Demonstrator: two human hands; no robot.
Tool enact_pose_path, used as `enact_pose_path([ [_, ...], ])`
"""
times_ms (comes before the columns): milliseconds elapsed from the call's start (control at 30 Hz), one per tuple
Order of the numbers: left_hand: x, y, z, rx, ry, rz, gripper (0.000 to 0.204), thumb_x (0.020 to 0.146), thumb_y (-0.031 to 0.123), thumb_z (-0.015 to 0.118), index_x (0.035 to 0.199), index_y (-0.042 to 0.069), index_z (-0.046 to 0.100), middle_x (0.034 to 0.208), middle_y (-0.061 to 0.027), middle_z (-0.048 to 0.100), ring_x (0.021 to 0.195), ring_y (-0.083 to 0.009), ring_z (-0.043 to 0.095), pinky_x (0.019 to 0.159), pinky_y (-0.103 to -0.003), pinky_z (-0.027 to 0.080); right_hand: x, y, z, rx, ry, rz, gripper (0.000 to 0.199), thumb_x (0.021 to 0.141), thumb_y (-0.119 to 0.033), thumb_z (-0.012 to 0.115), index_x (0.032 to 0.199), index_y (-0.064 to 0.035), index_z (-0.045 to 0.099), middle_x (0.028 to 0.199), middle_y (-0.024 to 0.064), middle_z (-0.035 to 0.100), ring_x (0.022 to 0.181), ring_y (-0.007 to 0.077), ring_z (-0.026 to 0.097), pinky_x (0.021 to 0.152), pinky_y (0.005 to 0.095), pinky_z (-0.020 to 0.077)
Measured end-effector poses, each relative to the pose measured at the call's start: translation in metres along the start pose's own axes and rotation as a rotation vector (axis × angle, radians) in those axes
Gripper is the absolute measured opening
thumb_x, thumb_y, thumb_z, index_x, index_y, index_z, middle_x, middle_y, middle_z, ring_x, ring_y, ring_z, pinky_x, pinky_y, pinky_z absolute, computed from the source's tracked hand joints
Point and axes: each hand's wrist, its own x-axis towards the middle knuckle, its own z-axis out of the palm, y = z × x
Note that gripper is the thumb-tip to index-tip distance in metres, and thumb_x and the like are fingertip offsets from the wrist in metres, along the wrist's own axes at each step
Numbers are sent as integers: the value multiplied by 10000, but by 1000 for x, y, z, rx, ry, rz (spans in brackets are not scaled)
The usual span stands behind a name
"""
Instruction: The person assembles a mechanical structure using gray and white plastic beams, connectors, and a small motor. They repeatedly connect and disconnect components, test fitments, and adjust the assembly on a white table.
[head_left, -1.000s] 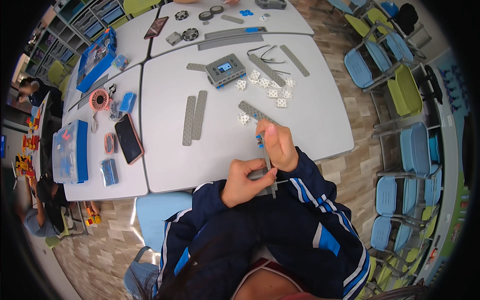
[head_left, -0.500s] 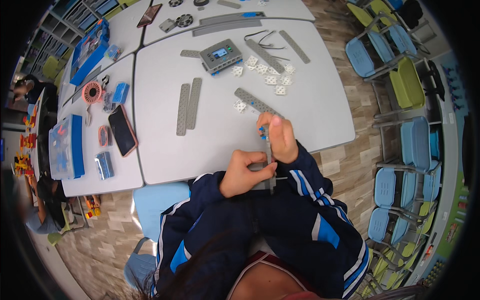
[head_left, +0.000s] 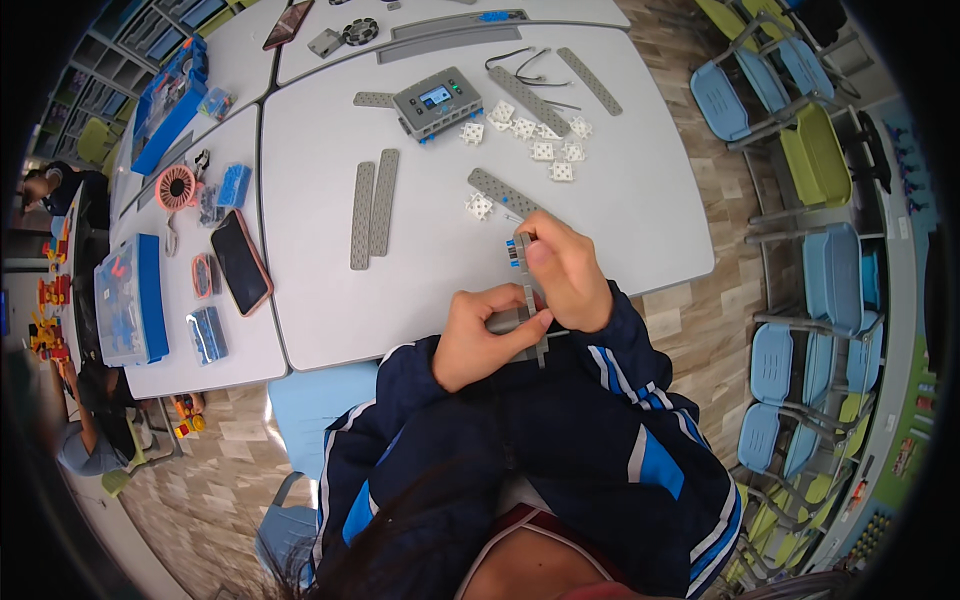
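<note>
Near the table's front edge I hold a grey plastic construction beam assembly (head_left: 529,283), seen edge-on, with blue pins (head_left: 514,251) at its far end. My left hand (head_left: 480,335) is closed on its near part, thumb and fingers pinching it. My right hand (head_left: 570,275) grips the far end beside the blue pins, thumb pressed on it. A thin light rod shows near the assembly's lower end; part of the assembly is hidden by my fingers. Just beyond my right hand lies a grey perforated plate (head_left: 500,190) with blue pins in it, and a white connector block (head_left: 479,206) beside it.
A grey controller brick (head_left: 437,104) with a lit screen stands farther back, near several white connector blocks (head_left: 542,151), black cables (head_left: 530,70) and grey beams (head_left: 384,205). On the left table are a phone (head_left: 241,262), a pink fan (head_left: 177,188) and blue-edged boxes (head_left: 150,300). Chairs (head_left: 772,362) line the right.
My right hand has turned and shifted slightly, its thumb now lower against the assembly. The blue pins have moved a little left and nearer the far side. My left hand keeps its grip.
</note>
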Motion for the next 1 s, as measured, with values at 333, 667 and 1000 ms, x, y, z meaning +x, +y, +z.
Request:
enact_pose_path([
  [333,-5,33,-16,119,-312,-45,397,910,195,695,1205,-9,527,793,-138,688,741,-241,689,692,-315,507,-4,21,-2,-64,-154,-559,363,994,-301,490,775,-12,486,667,121,458,537,273,459,493,392,368],
  [667,-8,31,-12,264,-336,6,368,922,315,678,807,-31,627,615,-172,584,517,-272,569,516,-367,422,-22,53,11,313,-232,-399,445,1042,-346,376,789,2,492,680,119,492,530,255,491,474,362,372],
  [1000,-2,23,-20,178,-457,-168,317,946,268,649,856,-36,633,675,-129,607,624,-181,578,591,-329,455,-19,49,5,126,-286,-372,467,1041,-372,363,820,13,507,719,126,502,578,268,494,516,366,396],
])
